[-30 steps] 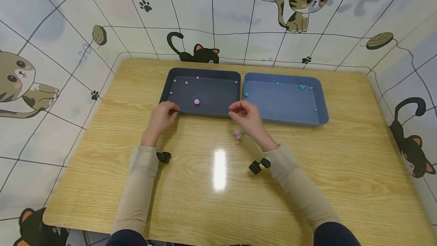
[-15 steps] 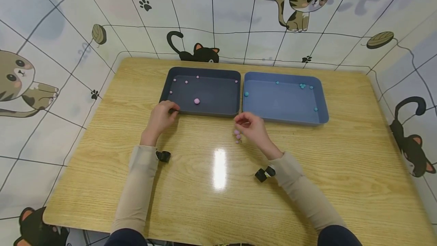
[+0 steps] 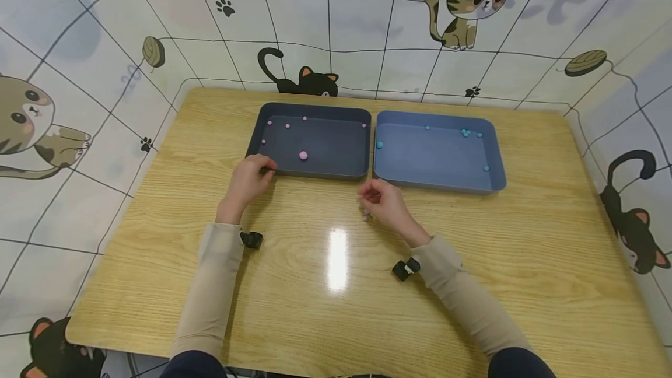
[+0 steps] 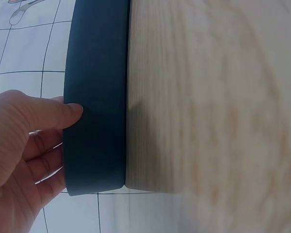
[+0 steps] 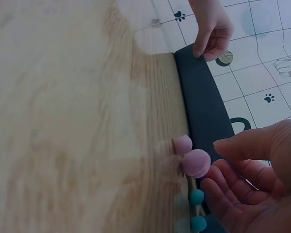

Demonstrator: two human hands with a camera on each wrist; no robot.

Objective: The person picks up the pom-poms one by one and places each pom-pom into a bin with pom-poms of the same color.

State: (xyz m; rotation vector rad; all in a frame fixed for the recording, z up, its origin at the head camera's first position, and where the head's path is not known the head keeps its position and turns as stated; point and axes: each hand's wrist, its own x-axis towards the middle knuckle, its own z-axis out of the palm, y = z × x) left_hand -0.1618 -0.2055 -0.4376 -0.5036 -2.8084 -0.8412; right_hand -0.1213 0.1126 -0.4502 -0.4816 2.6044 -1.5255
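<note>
My left hand (image 3: 249, 182) grips the front rim of the dark tray (image 3: 325, 175) near its left corner. In the left wrist view its thumb (image 4: 73, 112) presses the outer wall while the other fingers go behind the rim. My right hand (image 3: 385, 203) is low over the table, before the gap between the trays, its thumb and fingers apart. Beside its fingertips in the right wrist view are a larger pink pom-pom (image 5: 196, 163), a smaller pink pom-pom (image 5: 183, 144) and two teal pom-poms (image 5: 197, 197). In the head view the hand hides most of this group.
Several pink pom-poms lie scattered in the dark tray, the biggest one (image 3: 303, 156) near its middle. To its right stands a blue tray (image 3: 436, 162) holding several teal pom-poms (image 3: 465, 132). Patterned walls rise behind the wooden table (image 3: 294, 284) and at both sides.
My right hand has drawn back from the dark tray's front right corner, rightward and toward me, down to the pom-poms on the table. The left hand keeps its place on the rim.
</note>
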